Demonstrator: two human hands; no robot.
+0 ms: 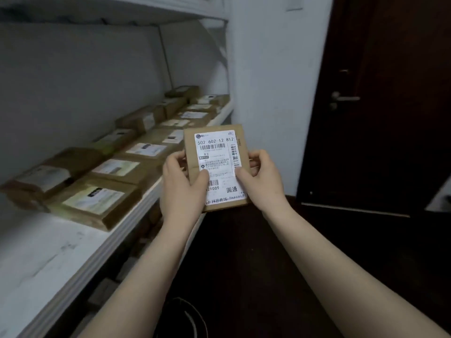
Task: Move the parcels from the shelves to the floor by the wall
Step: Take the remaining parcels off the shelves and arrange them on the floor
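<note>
I hold a small brown cardboard parcel (217, 152) with a white shipping label upright in front of me, beside the shelf's front edge. My left hand (181, 184) grips its left side with the thumb on the label. My right hand (261, 176) grips its right side, thumb also on the label. On the white shelf (61, 259) to the left lie several more brown labelled parcels (97, 201) in two rows running toward the far wall.
A white wall (275, 93) stands behind the held parcel, with a dark door (390, 106) and its handle to the right. The floor (256, 252) below is dark. More boxes sit dimly on a lower shelf (144, 235). Another shelf (122, 6) runs overhead.
</note>
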